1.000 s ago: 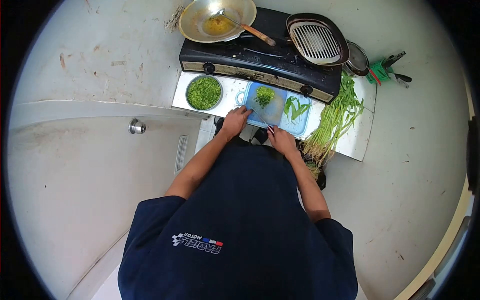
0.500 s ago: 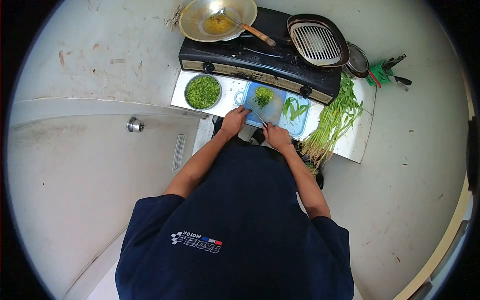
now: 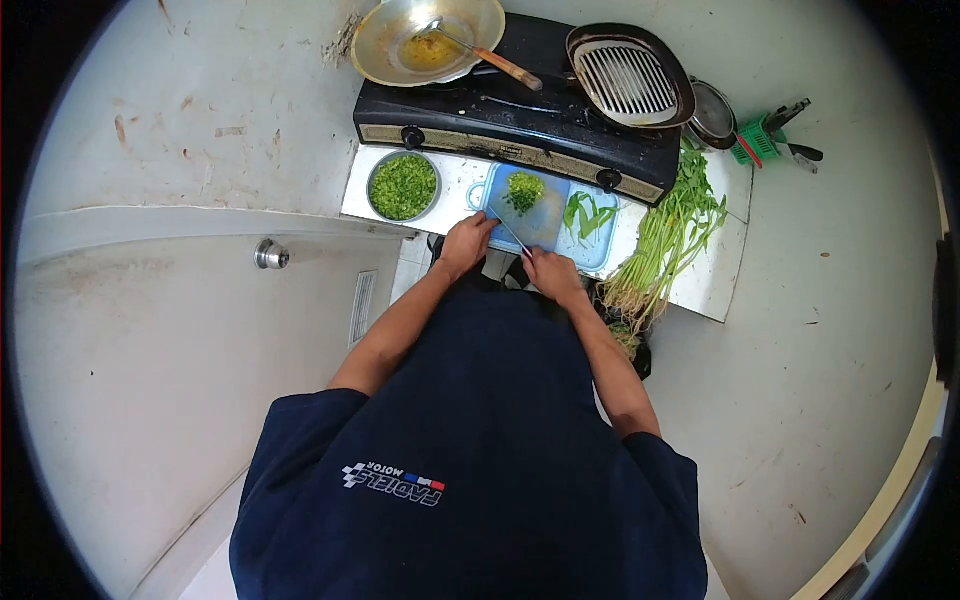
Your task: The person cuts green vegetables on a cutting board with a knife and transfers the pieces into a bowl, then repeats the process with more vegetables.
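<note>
Knife flat on blue board

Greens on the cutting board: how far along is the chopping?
Done: a metal bowl full of chopped greens, plus a small chopped pile on the blue cutting board. In hand: right hand holds the knife, left hand at the board's edge. Left: uncut leaves and a long-stemmed bunch.
</note>
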